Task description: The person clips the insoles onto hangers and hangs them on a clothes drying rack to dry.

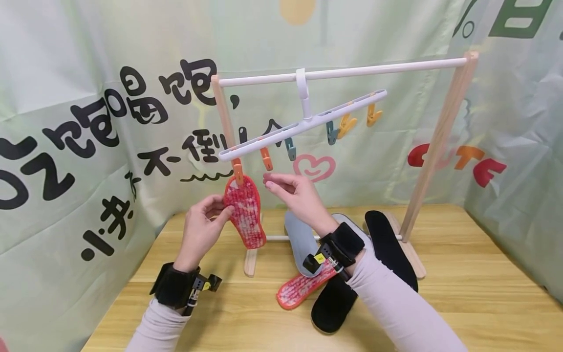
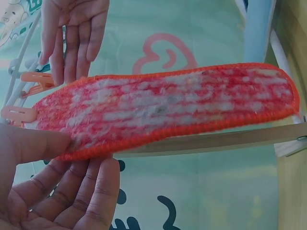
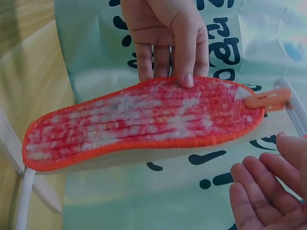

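A red and white insole with an orange edge hangs from an orange clothespin at the low left end of a white hanger. My left hand pinches the insole's left edge between thumb and fingers, as the left wrist view also shows. My right hand is apart from the insole, to its right, just under a second orange clothespin. In the right wrist view the right hand's fingers are relaxed and hold nothing.
The tilted hanger hooks over the white bar of a wooden rack. More clothespins, blue and yellow, hang along it. On the table lie another red insole, a grey insole and black insoles.
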Available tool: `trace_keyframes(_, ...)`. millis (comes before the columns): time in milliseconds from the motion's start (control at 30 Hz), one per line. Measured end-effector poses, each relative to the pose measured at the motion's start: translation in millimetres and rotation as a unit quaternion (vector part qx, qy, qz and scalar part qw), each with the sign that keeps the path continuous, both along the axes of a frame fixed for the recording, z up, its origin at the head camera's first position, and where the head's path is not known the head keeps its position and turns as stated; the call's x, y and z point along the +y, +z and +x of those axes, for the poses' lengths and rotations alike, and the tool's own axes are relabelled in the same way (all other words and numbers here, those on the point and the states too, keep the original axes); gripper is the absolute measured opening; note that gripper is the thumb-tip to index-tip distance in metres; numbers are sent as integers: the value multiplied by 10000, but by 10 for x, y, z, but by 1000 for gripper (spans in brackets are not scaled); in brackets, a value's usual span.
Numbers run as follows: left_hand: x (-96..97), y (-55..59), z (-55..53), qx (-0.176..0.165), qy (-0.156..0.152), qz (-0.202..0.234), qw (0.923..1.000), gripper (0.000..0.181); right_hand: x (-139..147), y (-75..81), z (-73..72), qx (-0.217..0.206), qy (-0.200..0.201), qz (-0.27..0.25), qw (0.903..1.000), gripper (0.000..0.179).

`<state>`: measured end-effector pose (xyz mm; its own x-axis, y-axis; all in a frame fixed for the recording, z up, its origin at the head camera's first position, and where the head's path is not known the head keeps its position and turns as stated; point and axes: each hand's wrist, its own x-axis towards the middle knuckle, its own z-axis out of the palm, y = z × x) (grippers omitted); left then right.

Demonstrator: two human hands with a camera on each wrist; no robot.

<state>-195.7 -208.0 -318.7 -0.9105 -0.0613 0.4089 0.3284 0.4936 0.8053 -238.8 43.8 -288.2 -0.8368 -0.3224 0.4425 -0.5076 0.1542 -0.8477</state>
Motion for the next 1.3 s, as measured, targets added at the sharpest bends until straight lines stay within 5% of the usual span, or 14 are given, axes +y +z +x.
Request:
trace_keyframes(500, 5, -72, 63, 260, 15, 208, 9994, 13, 187, -151, 2, -191, -6, 32, 9998, 39)
trace_keyframes(900, 226, -31, 243, 488, -205, 391, 9978, 9, 289, -240, 22, -611, -48, -209, 9979, 40)
trace_keyframes(1300, 468, -73, 203, 447, -549, 180, 9973, 13, 357, -305, 65, -796, -91, -481, 9956, 39)
